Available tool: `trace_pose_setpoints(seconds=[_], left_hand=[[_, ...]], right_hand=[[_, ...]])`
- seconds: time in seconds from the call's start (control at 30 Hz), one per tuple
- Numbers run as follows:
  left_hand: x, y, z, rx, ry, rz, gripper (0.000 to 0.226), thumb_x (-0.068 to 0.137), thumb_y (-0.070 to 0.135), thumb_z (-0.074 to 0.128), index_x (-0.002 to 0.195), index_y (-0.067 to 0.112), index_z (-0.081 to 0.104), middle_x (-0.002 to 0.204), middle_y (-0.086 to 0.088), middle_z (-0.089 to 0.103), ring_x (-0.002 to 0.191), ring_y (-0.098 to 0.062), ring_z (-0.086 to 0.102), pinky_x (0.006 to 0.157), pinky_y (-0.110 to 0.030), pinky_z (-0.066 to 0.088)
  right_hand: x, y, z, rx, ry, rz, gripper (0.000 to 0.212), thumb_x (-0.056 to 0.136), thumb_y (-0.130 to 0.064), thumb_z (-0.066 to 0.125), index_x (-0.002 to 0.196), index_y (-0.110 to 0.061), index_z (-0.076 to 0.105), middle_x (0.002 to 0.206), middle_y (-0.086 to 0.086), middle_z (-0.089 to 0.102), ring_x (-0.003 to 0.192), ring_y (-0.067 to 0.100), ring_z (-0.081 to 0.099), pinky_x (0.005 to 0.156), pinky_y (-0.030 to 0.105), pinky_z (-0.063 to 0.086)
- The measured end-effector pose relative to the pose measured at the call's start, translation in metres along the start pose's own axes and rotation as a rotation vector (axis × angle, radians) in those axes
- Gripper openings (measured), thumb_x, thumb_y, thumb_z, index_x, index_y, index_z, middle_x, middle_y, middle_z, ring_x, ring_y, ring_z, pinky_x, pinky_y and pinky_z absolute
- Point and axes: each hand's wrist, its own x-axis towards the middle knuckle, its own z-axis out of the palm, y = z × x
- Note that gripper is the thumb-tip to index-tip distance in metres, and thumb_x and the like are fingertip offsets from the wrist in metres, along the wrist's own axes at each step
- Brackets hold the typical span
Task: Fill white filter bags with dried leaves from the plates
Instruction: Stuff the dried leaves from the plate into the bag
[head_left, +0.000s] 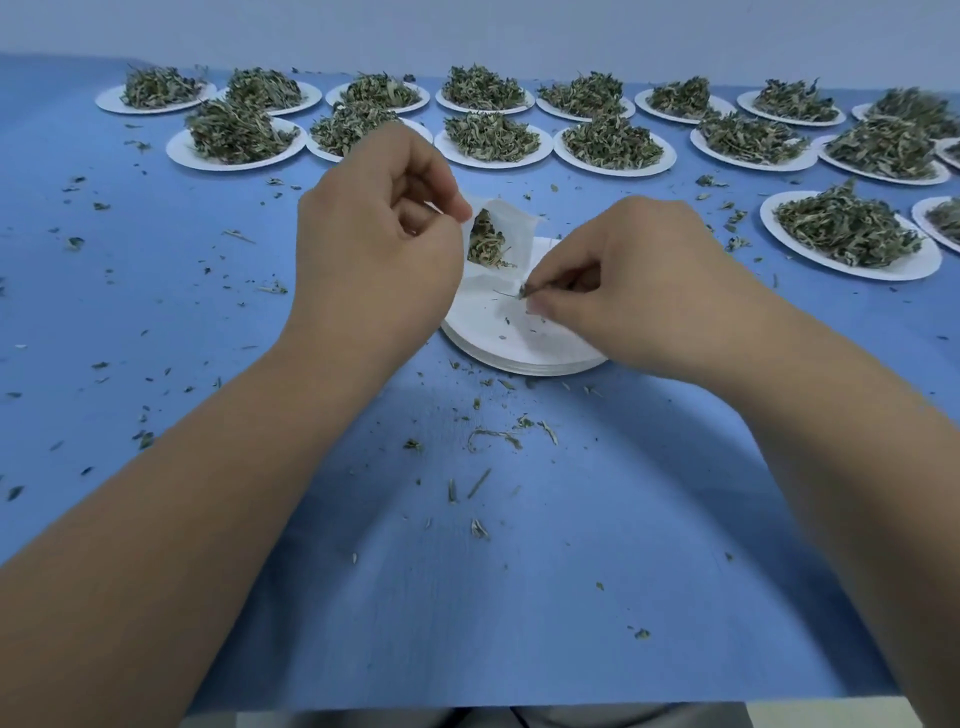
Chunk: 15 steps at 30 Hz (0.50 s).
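My left hand (379, 244), fingers curled, pinches open the white filter bag (521, 227), its mouth showing dried leaves (488, 241), above the plate stack (519, 348) mid-tabletop. My right hand (639, 291) pinches leaf scraps (524, 292).

Many plates (208, 156) are sitting in two rows along the far side of the table (156, 322), each one holding a heap of leaves (236, 130). More are sitting nearer on the right. A stack of plates (519, 356) is lying in the middle. The left hand (374, 244) is holding a bag (511, 223) over the far part of the stack, with leaves sitting in it. The right hand (639, 291) is pinching a few leaves over the stack, right of the bag. Small bits (488, 436) are lying all over the table.
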Motion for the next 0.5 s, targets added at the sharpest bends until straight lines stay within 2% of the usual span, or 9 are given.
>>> trace_pose_setpoints(seconds=[0.07, 0.13, 0.23, 0.3, 0.37, 0.4, 0.43, 0.47, 0.5], left_hand=[[0.002, 0.000, -0.004, 0.019, 0.028, 0.030, 0.035, 0.071, 0.000, 0.045, 0.092, 0.024, 0.059, 0.092, 0.013, 0.068, 0.085, -0.009, 0.065, 0.066, -0.027, 0.053], [0.010, -0.002, -0.010, 0.114, -0.025, 0.057, 0.045, 0.068, 0.003, 0.046, 0.103, 0.028, 0.059, 0.106, 0.020, 0.062, 0.099, -0.002, 0.059, 0.070, -0.018, 0.048], [0.031, -0.007, -0.022, 0.286, -0.303, 0.076, 0.072, 0.068, -0.001, 0.049, 0.126, 0.041, 0.053, 0.137, 0.020, 0.048, 0.127, -0.004, 0.045, 0.091, -0.027, 0.049], [0.048, -0.009, -0.025, 0.383, -0.535, 0.033, 0.086, 0.072, -0.006, 0.052, 0.137, 0.050, 0.043, 0.152, 0.015, 0.036, 0.133, -0.010, 0.041, 0.093, -0.036, 0.052], [0.060, -0.014, -0.022, 0.394, -0.696, 0.001, 0.087, 0.076, -0.007, 0.056, 0.141, 0.049, 0.041, 0.152, 0.012, 0.037, 0.131, -0.011, 0.045, 0.095, -0.037, 0.053], [0.063, -0.017, -0.019, 0.350, -0.743, 0.006, 0.082, 0.077, -0.008, 0.057, 0.139, 0.045, 0.045, 0.146, 0.013, 0.044, 0.127, -0.007, 0.048, 0.094, -0.026, 0.051], [0.063, -0.022, -0.016, 0.290, -0.769, 0.027, 0.074, 0.077, -0.009, 0.057, 0.131, 0.042, 0.053, 0.136, 0.016, 0.052, 0.120, 0.000, 0.052, 0.088, -0.012, 0.047], [0.063, -0.027, -0.013, 0.244, -0.767, 0.054, 0.064, 0.079, -0.009, 0.055, 0.118, 0.042, 0.057, 0.123, 0.018, 0.058, 0.112, 0.004, 0.055, 0.081, -0.004, 0.042], [0.063, -0.032, -0.011, 0.220, -0.740, 0.075, 0.058, 0.082, -0.007, 0.053, 0.106, 0.046, 0.057, 0.111, 0.022, 0.060, 0.104, 0.007, 0.057, 0.078, -0.004, 0.040]], right_hand=[[0.001, -0.002, -0.009, 0.108, 0.087, -0.013, 0.008, 0.088, -0.026, 0.076, 0.088, -0.031, 0.082, 0.063, -0.022, 0.067, 0.057, -0.010, 0.057, 0.048, 0.002, 0.038], [0.003, -0.008, -0.013, 0.144, 0.142, -0.047, 0.009, 0.089, -0.025, 0.075, 0.087, -0.031, 0.082, 0.063, -0.018, 0.068, 0.055, -0.004, 0.059, 0.047, 0.005, 0.039], [0.011, -0.018, -0.008, 0.023, 0.147, -0.101, 0.013, 0.090, -0.022, 0.071, 0.090, -0.028, 0.082, 0.073, -0.010, 0.073, 0.072, 0.007, 0.065, 0.064, 0.009, 0.046], [0.021, -0.023, 0.001, -0.077, 0.147, -0.141, 0.015, 0.090, -0.020, 0.066, 0.088, -0.022, 0.081, 0.076, -0.002, 0.074, 0.074, 0.016, 0.065, 0.070, 0.015, 0.046], [0.031, -0.026, 0.011, -0.196, 0.159, -0.172, 0.013, 0.090, -0.020, 0.063, 0.088, -0.022, 0.077, 0.077, -0.005, 0.069, 0.078, 0.017, 0.063, 0.077, 0.027, 0.046], [0.035, -0.028, 0.015, -0.231, 0.184, -0.179, 0.009, 0.089, -0.020, 0.064, 0.090, -0.023, 0.072, 0.076, -0.007, 0.065, 0.078, 0.017, 0.060, 0.077, 0.032, 0.046], [0.038, -0.029, 0.019, -0.235, 0.218, -0.186, 0.004, 0.088, -0.021, 0.066, 0.091, -0.023, 0.067, 0.076, -0.008, 0.063, 0.078, 0.018, 0.059, 0.076, 0.034, 0.048], [0.041, -0.030, 0.021, -0.218, 0.258, -0.192, 0.006, 0.087, -0.021, 0.067, 0.091, -0.022, 0.063, 0.078, -0.007, 0.064, 0.079, 0.021, 0.060, 0.074, 0.037, 0.050], [0.044, -0.029, 0.023, -0.198, 0.287, -0.200, 0.008, 0.086, -0.023, 0.068, 0.090, -0.021, 0.061, 0.082, -0.004, 0.067, 0.081, 0.023, 0.061, 0.073, 0.039, 0.051]])
